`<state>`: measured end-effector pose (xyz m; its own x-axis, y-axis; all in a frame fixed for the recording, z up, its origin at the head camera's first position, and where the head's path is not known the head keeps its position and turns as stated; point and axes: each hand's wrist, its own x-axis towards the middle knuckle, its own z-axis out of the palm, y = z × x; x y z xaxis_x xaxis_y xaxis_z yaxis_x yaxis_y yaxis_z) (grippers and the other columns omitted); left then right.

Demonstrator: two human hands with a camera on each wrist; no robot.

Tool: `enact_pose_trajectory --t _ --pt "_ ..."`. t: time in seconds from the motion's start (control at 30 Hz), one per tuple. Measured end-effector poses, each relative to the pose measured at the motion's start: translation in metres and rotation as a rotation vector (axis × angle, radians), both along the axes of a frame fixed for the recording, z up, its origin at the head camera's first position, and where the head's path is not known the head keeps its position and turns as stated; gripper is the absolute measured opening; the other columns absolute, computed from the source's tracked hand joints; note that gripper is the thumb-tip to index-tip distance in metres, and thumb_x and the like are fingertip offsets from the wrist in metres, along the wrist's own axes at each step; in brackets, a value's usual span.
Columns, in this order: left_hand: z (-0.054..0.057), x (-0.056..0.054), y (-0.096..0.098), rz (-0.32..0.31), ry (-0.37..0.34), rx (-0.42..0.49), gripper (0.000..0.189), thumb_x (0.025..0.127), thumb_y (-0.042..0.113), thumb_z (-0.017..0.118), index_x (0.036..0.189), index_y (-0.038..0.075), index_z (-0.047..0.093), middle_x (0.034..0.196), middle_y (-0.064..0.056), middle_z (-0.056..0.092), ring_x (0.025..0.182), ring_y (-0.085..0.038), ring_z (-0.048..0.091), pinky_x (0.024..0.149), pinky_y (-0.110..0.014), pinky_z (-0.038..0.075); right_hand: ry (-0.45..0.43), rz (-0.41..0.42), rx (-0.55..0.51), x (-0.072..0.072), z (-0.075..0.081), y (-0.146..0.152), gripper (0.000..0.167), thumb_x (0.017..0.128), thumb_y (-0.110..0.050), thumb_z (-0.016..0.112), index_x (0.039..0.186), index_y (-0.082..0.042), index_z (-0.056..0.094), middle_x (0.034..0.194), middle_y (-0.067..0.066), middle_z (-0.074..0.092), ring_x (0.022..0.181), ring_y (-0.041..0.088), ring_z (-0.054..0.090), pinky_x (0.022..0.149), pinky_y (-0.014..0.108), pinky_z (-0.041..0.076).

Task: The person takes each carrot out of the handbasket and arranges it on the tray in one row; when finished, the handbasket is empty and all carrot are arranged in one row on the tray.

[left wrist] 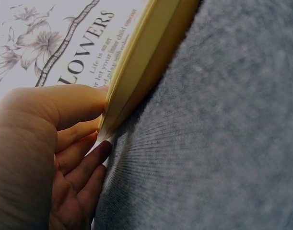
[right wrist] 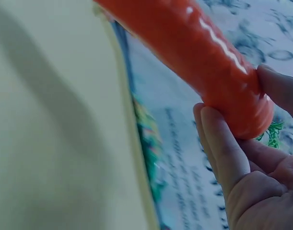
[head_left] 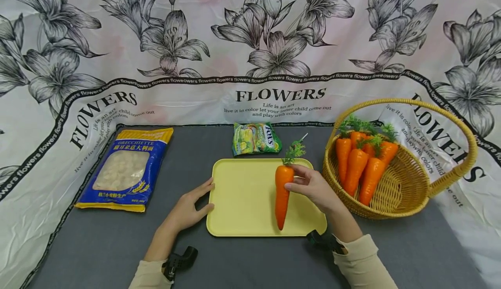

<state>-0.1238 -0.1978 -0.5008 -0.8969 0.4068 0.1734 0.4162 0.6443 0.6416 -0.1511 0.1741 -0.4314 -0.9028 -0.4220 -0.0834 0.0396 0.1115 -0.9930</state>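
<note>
An orange carrot [head_left: 282, 197] with a leafy green top hangs tip down over the right half of a yellow tray [head_left: 242, 202]. My right hand [head_left: 313, 189] pinches it near its top, between thumb and fingers. Seen from the right wrist, the carrot [right wrist: 194, 52] is held above the tray [right wrist: 55, 143], on which a shadow falls. My left hand [head_left: 192, 206] touches the tray's left edge with thumb and fingertips. In the left wrist view, the fingers of that hand [left wrist: 64, 124] lie fairly straight against the rim [left wrist: 136, 62].
Right of the tray stands a wicker basket [head_left: 395, 193] with a tall handle and several carrots [head_left: 356, 162] inside. Behind the tray lies a small green packet [head_left: 256, 139]. A blue and yellow orecchiette bag [head_left: 125, 167] lies at left on the grey cloth [head_left: 250, 263].
</note>
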Motion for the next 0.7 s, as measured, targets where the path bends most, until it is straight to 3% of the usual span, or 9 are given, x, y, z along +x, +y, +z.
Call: enact_pose_trajectory --t 0.23,0.47,0.7 --pt "-0.004 -0.001 -0.002 0.011 -0.015 -0.015 0.060 0.090 0.034 0.064 0.143 0.012 0.045 0.152 -0.002 0.036 0.135 -0.028 0.040 0.107 -0.051 0.038 -0.072 0.033 -0.024 -0.015 -0.019 -0.048 0.067 0.086 -0.016 0.070 0.142 0.001 0.038 0.132 0.023 0.050 0.111 0.027 0.062 0.087 0.029 0.053" --pt "-0.003 -0.001 -0.002 -0.005 0.020 -0.011 0.057 0.090 0.029 0.065 0.141 0.009 0.048 0.150 -0.006 0.039 0.133 -0.030 0.043 0.105 -0.051 0.038 -0.128 0.086 -0.055 -0.028 -0.038 -0.093 0.064 0.088 -0.016 0.068 0.141 0.002 0.039 0.128 0.023 0.053 0.103 0.020 0.062 0.090 0.034 0.053" --pt "-0.002 -0.001 -0.002 0.005 0.004 0.002 0.057 0.090 0.029 0.065 0.140 0.009 0.049 0.150 -0.004 0.040 0.134 -0.029 0.042 0.106 -0.050 0.037 -0.160 0.092 -0.031 -0.038 -0.046 -0.124 0.062 0.088 -0.019 0.068 0.142 -0.001 0.041 0.127 0.021 0.055 0.105 0.023 0.061 0.091 0.038 0.053"
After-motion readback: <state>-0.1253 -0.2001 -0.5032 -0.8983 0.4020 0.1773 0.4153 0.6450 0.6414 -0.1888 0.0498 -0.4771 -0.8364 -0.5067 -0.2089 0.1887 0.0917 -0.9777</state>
